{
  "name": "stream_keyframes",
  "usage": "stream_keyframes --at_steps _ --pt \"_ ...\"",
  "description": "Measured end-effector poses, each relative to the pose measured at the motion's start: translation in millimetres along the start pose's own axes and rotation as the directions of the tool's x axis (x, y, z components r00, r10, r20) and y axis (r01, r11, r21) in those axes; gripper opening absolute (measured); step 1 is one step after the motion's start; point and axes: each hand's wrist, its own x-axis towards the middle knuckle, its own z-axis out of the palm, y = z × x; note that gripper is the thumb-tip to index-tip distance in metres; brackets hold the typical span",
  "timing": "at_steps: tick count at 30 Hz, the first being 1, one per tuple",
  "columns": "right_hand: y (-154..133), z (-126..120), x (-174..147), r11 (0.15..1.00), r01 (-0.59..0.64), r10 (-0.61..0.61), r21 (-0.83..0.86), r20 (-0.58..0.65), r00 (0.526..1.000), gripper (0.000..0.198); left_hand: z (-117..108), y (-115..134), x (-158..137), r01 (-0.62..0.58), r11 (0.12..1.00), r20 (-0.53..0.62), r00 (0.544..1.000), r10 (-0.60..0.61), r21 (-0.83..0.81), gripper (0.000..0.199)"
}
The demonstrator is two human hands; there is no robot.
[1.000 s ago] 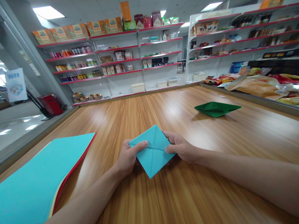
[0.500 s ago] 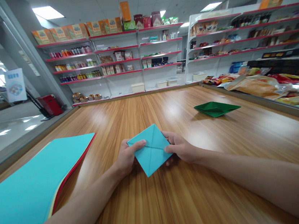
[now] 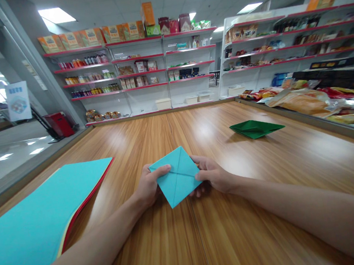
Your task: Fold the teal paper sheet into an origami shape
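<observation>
Between my hands, raised a little over the wooden table, is a folded square of light blue paper [image 3: 177, 182] with crossing creases or flap edges meeting near its middle. My left hand [image 3: 149, 185] pinches its left corner, thumb on top and fingers underneath. On the right side my right hand [image 3: 212, 173] grips the edge, its thumb resting on the paper near the right corner. Most of the fingers of both hands are hidden behind the paper or the hands themselves.
To the left lies a stack of coloured paper sheets [image 3: 51, 212], blue on top with yellow and red edges below. A folded green paper piece [image 3: 257, 128] sits at the far right of the wooden table [image 3: 160, 130]. Packaged snacks [image 3: 308, 101] border the right edge; stocked shelves [image 3: 142, 57] stand behind.
The folded blue paper and my left hand have shifted slightly to the left. My right hand stays nearly in place, its fingers a bit further under the paper.
</observation>
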Motion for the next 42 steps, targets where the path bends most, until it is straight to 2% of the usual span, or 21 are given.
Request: stream_keyframes --at_steps 7,15,21,28,38,42 --pt "2.5 -2.6 0.6 1.0 -0.022 0.022 0.009 0.043 0.999 0.056 -3.2 -1.1 0.9 -0.001 1.0 0.004 1.0 0.001 0.003 0.024" --pt "5.1 -3.7 0.6 0.999 -0.043 0.042 0.014 0.04 0.998 0.058 -3.0 0.4 1.1 0.01 1.0 -0.024 1.0 -0.011 -0.025 0.024" --pt "6.0 -4.3 1.1 0.999 -0.026 0.023 0.046 0.069 0.997 0.057 -2.5 1.0 1.0 0.013 0.999 -0.038 0.999 -0.015 -0.034 0.024" --pt "5.9 -4.9 1.8 0.999 -0.035 0.034 0.004 0.072 0.997 0.059 -4.4 -0.3 1.9 0.018 0.999 -0.033 0.999 -0.019 -0.034 0.022" --pt "2.5 -2.2 0.1 0.999 -0.037 0.036 0.012 0.059 0.998 0.054 -4.5 -0.4 4.1 0.0 0.998 -0.085 0.996 -0.005 -0.06 0.022" --pt "2.3 -1.8 0.1 0.999 -0.035 0.033 0.026 0.065 0.997 0.054 -3.7 0.4 3.1 0.0 0.997 -0.072 0.997 -0.006 -0.077 0.022"
